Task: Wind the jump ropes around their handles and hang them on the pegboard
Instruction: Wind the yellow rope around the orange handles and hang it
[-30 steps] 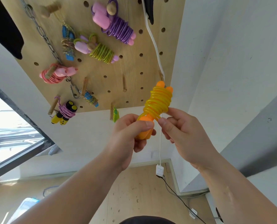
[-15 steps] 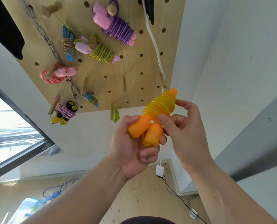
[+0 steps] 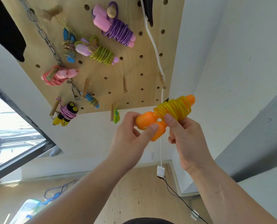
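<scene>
Rope: now tilted flatter than a second ago, handle ends swung left, just below the pegboard. Light, springy plastic coils, likely to unwind; best taken at the stiff handles. Left grip pinches the handle ends; right grip is closed round the coils.

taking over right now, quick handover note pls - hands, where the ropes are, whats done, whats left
Left hand: grips the handle ends of the orange jump rope.
Right hand: pinches it where the yellow coil begins.
The rope is wound round its handles and held in the air below the pegboard, not yet hung.
Done: several wound ropes hang on pegs, among them the purple rope and the green rope.
Left: hang the orange one; a bare peg looks free. A loose blue rope lies on the floor, probably next to wind.
</scene>
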`<state>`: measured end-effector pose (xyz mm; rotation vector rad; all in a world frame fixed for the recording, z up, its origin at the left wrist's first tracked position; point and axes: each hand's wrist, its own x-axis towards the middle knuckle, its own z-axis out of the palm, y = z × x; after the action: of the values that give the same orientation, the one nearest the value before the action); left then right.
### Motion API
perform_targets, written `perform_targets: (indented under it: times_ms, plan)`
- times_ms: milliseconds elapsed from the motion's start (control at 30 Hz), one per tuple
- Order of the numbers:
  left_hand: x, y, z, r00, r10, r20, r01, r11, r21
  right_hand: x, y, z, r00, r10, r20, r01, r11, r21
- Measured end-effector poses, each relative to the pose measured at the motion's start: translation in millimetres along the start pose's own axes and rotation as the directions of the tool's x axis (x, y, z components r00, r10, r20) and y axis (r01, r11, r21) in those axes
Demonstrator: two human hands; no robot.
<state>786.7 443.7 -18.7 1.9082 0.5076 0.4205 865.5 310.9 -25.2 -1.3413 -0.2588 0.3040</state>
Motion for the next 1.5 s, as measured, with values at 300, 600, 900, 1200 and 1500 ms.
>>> perform_targets:
  times_ms: [300, 600, 900, 1200, 1500]
  plan:
    - [3, -9, -3, 0.904, 0.42, -0.074, -0.322, 0.785, 0.529, -4, -9, 6, 0.998, -0.061, 0.011, 0.062, 0.992, -0.109]
    - [-3, 8, 4, 0.957, -0.014, 0.288, 0.094, 0.96, -0.264, -7, -13, 8, 0.985, -0.146, 0.094, 0.141, 0.989, 0.051]
    - [0, 5, 0, 0.812, -0.102, 0.575, 0.452, 0.734, -0.507, -6, -18, -5, 0.949, -0.161, 0.271, 0.139, 0.985, 0.099]
    - [-1, 3, -6, 0.801, -0.26, 0.54, 0.501, 0.785, -0.365, -2, -7, -23, 0.93, -0.191, 0.314, 0.276, 0.927, -0.255]
    - [6, 1, -2, 0.764, -0.492, 0.418, 0.623, 0.732, -0.277, -2, -8, -24, 0.752, -0.446, 0.485, 0.641, 0.326, -0.695]
